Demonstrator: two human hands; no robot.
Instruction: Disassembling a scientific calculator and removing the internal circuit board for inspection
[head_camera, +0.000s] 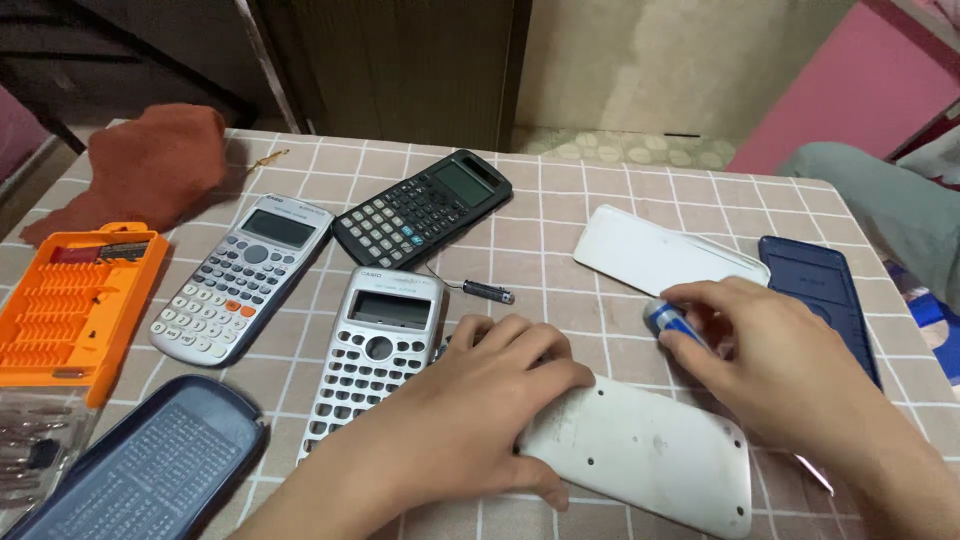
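Clutter all round on the checked tabletop (560, 230): orange bit tray (70, 305) far left with a rust-coloured cloth (150, 165) behind it, silver calculator (243, 278) and black calculator (422, 208) behind the hands, a loose battery (488, 292) between them and the work. Empty grey keypad frame (370, 355) lies just left of the left hand (470, 415), dark blue cover (145, 470) at the near-left corner. White cover (655, 252) and another dark blue cover (822, 295) sit behind the right hand (770, 365).

White back panel (640, 450) lies flat at near centre, long axis running left to right, slightly skewed, right end nearer the viewer. Left hand presses its left end, fingers spread flat, no grip closed. Right hand pinches a blue-handled screwdriver (668, 320) just above the panel's far edge; hand hides the tip.
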